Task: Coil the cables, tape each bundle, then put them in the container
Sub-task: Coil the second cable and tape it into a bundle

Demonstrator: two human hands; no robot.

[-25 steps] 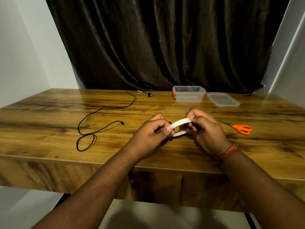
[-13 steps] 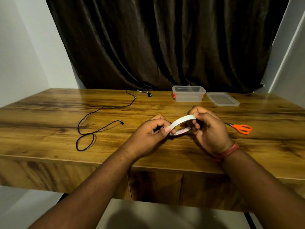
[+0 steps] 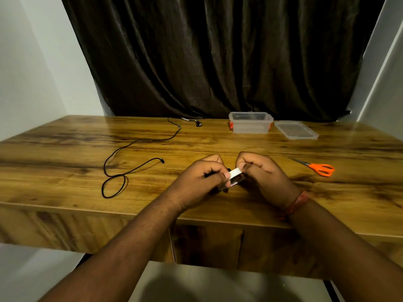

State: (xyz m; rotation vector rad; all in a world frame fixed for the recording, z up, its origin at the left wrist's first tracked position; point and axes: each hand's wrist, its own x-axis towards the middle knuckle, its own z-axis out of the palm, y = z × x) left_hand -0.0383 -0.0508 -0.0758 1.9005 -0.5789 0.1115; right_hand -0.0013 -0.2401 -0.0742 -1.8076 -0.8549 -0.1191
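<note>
Both hands low over the near table edge. My left hand [image 3: 202,177] curled, thumb pinching the free end of the tape [image 3: 235,172]; something dark inside the fist, likely a coiled bundle, cannot confirm. My right hand [image 3: 259,171] curled round the tape roll [image 3: 234,182], touching the left. The strip runs left-to-right between the thumbs, so the wrap should turn across that axis. Further out, left: loose black cable [image 3: 122,168], uncoiled, nearer my left hand. Right: scissors [image 3: 320,168]. Far: open container [image 3: 250,125], lid [image 3: 295,130] beside it.
</note>
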